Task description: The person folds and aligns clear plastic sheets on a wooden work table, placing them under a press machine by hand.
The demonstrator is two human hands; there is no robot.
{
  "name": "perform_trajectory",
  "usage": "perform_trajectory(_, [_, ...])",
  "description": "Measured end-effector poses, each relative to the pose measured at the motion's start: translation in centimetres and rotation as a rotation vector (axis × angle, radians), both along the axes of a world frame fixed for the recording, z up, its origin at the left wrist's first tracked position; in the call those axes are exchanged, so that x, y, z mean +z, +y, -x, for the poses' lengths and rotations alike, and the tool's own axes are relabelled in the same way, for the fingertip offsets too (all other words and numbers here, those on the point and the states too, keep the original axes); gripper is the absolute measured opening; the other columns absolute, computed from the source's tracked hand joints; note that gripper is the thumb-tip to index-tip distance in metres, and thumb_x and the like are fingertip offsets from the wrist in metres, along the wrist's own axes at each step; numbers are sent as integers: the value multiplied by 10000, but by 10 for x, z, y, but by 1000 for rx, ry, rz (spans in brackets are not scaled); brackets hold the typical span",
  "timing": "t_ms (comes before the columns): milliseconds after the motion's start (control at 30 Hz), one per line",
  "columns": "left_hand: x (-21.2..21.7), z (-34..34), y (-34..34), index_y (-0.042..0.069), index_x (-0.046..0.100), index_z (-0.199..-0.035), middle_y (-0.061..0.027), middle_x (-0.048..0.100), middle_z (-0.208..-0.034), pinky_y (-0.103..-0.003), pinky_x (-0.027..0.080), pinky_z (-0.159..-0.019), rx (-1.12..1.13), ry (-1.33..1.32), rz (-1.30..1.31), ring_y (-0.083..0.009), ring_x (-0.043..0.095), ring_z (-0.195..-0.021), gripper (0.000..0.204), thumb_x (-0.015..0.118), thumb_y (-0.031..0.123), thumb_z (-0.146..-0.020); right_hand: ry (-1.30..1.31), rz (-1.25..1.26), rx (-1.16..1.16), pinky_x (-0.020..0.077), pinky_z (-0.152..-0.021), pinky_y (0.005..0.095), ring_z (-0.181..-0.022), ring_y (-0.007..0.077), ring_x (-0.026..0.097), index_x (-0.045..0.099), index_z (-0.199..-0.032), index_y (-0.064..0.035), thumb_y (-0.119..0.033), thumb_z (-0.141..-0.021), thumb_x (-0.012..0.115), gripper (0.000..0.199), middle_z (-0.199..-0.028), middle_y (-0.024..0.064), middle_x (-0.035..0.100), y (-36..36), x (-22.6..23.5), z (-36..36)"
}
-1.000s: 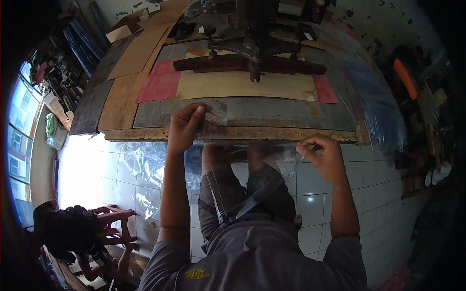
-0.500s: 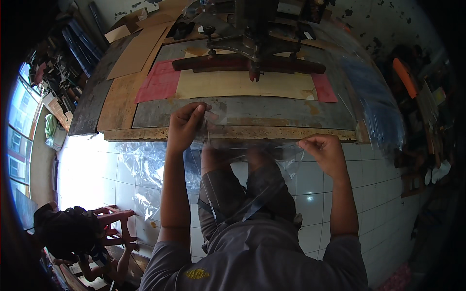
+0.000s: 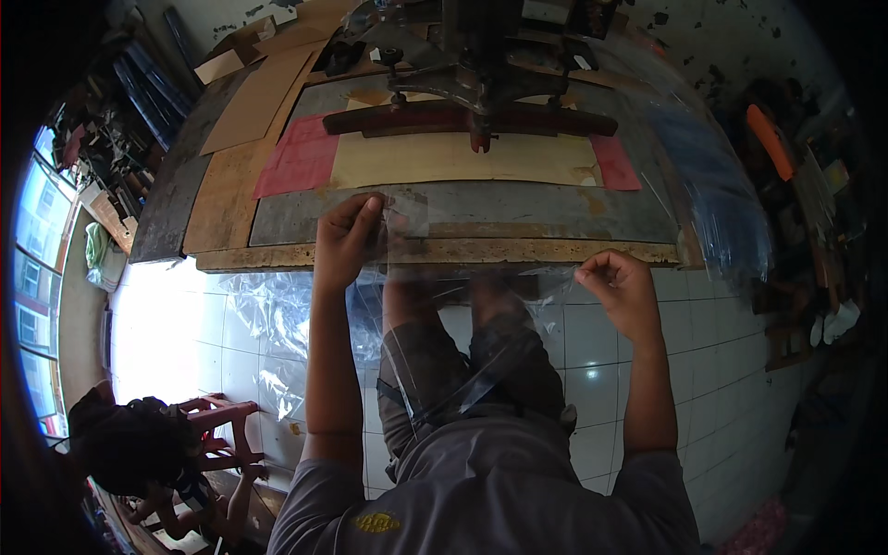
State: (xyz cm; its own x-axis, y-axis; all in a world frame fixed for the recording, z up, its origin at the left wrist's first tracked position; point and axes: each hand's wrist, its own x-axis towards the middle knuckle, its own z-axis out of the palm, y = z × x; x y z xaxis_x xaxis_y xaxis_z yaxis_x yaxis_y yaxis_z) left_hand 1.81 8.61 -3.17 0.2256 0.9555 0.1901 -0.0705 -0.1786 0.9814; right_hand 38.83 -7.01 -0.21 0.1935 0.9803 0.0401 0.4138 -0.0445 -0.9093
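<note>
A thin clear plastic sheet (image 3: 407,218) hangs in front of me between my hands, its creases catching light over my lap. My left hand (image 3: 344,242) pinches its upper left corner between thumb and fingers, just above the table's front edge. On the right, my right hand (image 3: 618,289) is closed in a pinch at the sheet's far right edge, slightly lower than the left. The film is so transparent that its lower outline is hard to make out. Beyond the hands, a cream board (image 3: 453,165) lies over a pink sheet (image 3: 294,159) on the worktable.
A dark metal press head with a red bar (image 3: 472,120) stands above the cream board. Brown cardboard (image 3: 262,97) lies on the table's left. A pile of clear plastic (image 3: 708,194) drapes over the right side. Crumpled film (image 3: 268,310) hangs below; a person (image 3: 139,444) sits lower left.
My right hand has shifted slightly up and to the right. My left hand has moved a touch left, still pinching the clear plastic sheet.
</note>
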Motion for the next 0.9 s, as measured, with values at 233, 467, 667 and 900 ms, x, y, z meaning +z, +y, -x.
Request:
perform_trajectory(233, [2, 1, 3, -39, 722, -1106, -40, 745, -847, -213, 523, -625, -10, 18, -6, -42, 633, -701, 312, 631, 256, -1055, 40, -193, 28, 488, -853, 296, -1003, 131, 665, 682, -1101, -32, -145, -947, 738, 199, -1094, 40, 711, 6, -2, 15])
perform_trajectory(467, [4, -7, -2, -43, 723, -1095, -42, 741, -863, -220, 531, -653, 41, -31, -37, -55, 651, -739, 302, 633, 242, -1054, -70, -221, 183, 495, -845, 283, -973, 119, 663, 697, -1135, -53, -127, -961, 721, 191, -1099, 35, 722, 9, -2, 8])
perform_trajectory(667, [1, -5, -2, -44, 725, -1089, -30, 738, -866, -221, 533, -669, 48, -7, -48, -50, 649, -756, 297, 634, 237, -1054, 86, -132, 205, 492, -819, 261, -885, 81, 637, 689, -1055, -34, -115, -953, 732, 137, -1023, 26, 735, 10, -10, 0])
perform_trajectory(900, [-5, -1, 3, -38, 733, -1087, 33, 687, -810, -190, 438, -595, 55, -2, 7, -10, 558, -690, 294, 654, 242, -1045, 101, -65, 164, 492, -823, 266, -901, 83, 668, 662, -1033, -29, -104, -939, 741, 144, -975, 20, 740, 11, -9, 2])
